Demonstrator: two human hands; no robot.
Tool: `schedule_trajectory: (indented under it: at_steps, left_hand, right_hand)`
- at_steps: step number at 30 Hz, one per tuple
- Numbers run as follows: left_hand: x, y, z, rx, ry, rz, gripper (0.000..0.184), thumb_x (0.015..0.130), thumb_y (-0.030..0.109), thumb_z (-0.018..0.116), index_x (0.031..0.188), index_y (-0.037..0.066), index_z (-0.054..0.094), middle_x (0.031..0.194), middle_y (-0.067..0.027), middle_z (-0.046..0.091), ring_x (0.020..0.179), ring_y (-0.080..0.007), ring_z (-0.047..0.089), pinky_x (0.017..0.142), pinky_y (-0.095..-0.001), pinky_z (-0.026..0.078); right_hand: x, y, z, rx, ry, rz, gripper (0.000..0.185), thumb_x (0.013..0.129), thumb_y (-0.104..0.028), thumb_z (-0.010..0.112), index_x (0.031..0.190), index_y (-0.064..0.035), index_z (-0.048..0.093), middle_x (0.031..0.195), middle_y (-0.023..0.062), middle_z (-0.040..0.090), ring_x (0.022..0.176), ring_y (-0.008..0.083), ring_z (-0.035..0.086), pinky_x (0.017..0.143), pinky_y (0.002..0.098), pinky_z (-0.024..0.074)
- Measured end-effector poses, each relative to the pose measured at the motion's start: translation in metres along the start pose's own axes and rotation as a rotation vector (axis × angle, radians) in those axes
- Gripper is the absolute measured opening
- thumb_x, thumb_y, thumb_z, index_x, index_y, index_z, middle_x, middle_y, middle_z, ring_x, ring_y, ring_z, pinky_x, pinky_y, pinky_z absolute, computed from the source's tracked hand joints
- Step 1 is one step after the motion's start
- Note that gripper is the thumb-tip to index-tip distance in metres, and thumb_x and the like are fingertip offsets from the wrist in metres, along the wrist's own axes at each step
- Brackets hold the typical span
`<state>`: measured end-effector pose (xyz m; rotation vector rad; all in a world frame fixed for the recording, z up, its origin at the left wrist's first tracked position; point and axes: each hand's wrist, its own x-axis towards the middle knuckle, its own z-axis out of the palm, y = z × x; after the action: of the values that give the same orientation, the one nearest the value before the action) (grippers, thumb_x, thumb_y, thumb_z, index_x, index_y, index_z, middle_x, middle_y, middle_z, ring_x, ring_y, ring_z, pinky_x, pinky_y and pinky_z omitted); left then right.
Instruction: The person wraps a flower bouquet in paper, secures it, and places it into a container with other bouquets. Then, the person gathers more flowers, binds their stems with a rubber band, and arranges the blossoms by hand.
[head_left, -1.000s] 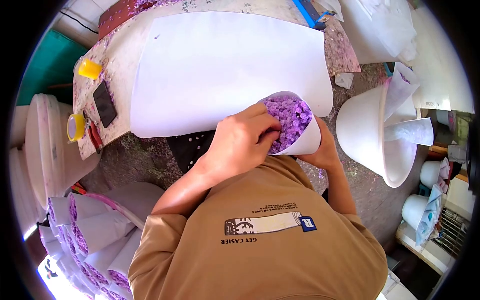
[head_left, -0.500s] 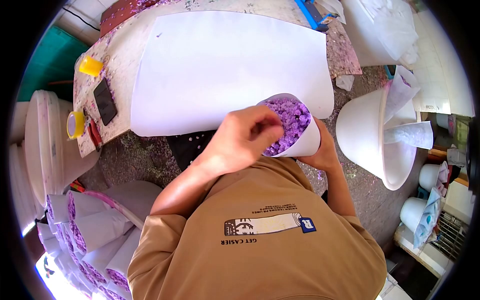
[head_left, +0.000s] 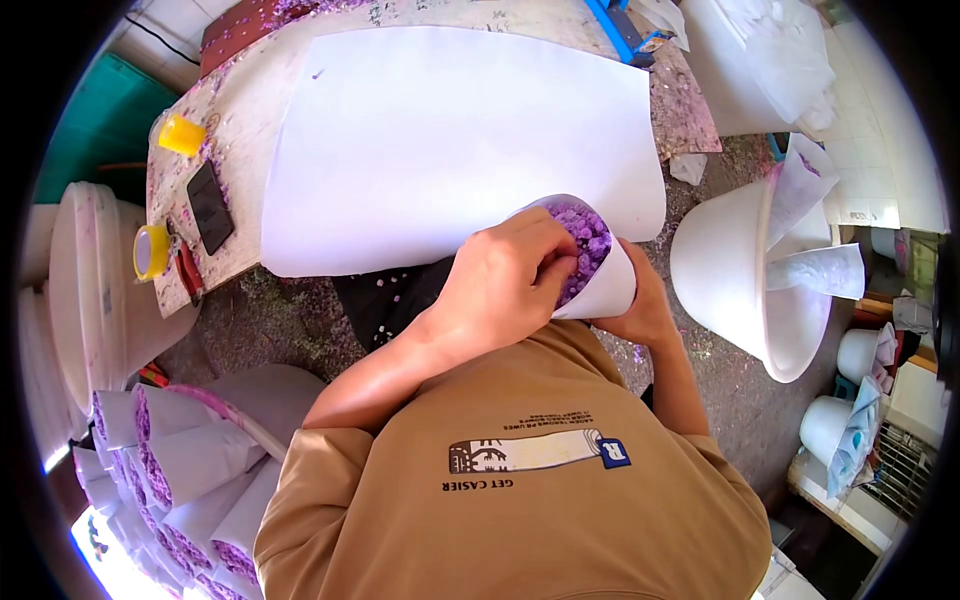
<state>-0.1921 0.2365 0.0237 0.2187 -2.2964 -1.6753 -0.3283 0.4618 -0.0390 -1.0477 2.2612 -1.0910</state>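
Observation:
A bunch of small purple flowers (head_left: 592, 240) sits inside a rolled white paper wrap (head_left: 606, 290) in front of my shirt. From the right side my right hand (head_left: 643, 300) holds this wrapped bouquet, its fingers partly hidden behind the paper. Over the bouquet's open top is my left hand (head_left: 512, 268), with curled fingers and the thumb pressed toward the forefinger at the flowers. Whatever lies in that pinch is hidden. Beyond both hands, a large white paper sheet (head_left: 460, 140) lies flat on the table and reaches past its front edge.
On the table's left are yellow tape rolls (head_left: 182, 134), a phone (head_left: 210, 207) and red-handled pliers (head_left: 188, 272). A blue tool (head_left: 622, 35) stands at the back. Several wrapped bouquets (head_left: 200, 450) fill the lower left. A white tub (head_left: 725, 265) with paper wraps stands right.
My left hand has moved a little right and down over the bouquet and now covers more of the flowers. The bouquet has tilted slightly in my right hand.

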Motion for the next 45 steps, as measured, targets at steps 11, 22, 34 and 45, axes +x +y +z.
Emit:
schedule_trajectory:
  at_steps: [11, 22, 34, 45]
  left_hand:
    - [0.009, 0.005, -0.002, -0.054, 0.071, -0.072, 0.016, 0.090, 0.005, 0.073, 0.103, -0.002, 0.067, 0.083, -0.0054, 0.063, 0.071, -0.0111, 0.056, 0.063, -0.0288, 0.047]
    - [-0.001, -0.006, -0.008, -0.188, 0.070, -0.073, 0.006, 0.092, 0.000, 0.069, 0.097, 0.001, 0.066, 0.081, -0.0018, 0.058, 0.071, -0.0091, 0.055, 0.063, -0.0262, 0.044]
    - [-0.021, -0.037, -0.042, -0.347, 0.099, -0.285, 0.013, 0.096, 0.005, 0.063, 0.106, -0.002, 0.068, 0.081, 0.0012, 0.060, 0.070, -0.0064, 0.052, 0.063, -0.0232, 0.043]
    - [0.003, -0.056, -0.024, 0.140, 0.186, 0.101, 0.010, 0.089, -0.003, 0.067, 0.099, 0.000, 0.064, 0.092, -0.0178, 0.062, 0.080, -0.0349, 0.063, 0.073, -0.0407, 0.052]
  right_hand:
    - [0.002, 0.000, 0.002, -0.008, -0.015, 0.014, 0.095, 0.061, -0.027, 0.095, 0.142, -0.0046, 0.052, 0.133, 0.0183, 0.063, 0.123, 0.0346, 0.063, 0.103, 0.0437, 0.0507]
    - [0.000, 0.009, 0.003, -0.095, -0.026, -0.030, 0.098, 0.058, -0.026, 0.096, 0.143, -0.0058, 0.051, 0.132, 0.0182, 0.063, 0.122, 0.0353, 0.063, 0.102, 0.0445, 0.0511]
    - [0.002, 0.002, 0.004, 0.041, -0.023, -0.039, 0.095, 0.058, -0.022, 0.095, 0.142, -0.0042, 0.053, 0.133, 0.0161, 0.064, 0.122, 0.0314, 0.064, 0.103, 0.0420, 0.0503]
    - [-0.001, 0.014, 0.009, -0.220, -0.025, -0.083, 0.100, 0.056, -0.026, 0.097, 0.142, -0.0030, 0.052, 0.133, 0.0181, 0.062, 0.122, 0.0335, 0.062, 0.103, 0.0439, 0.0500]
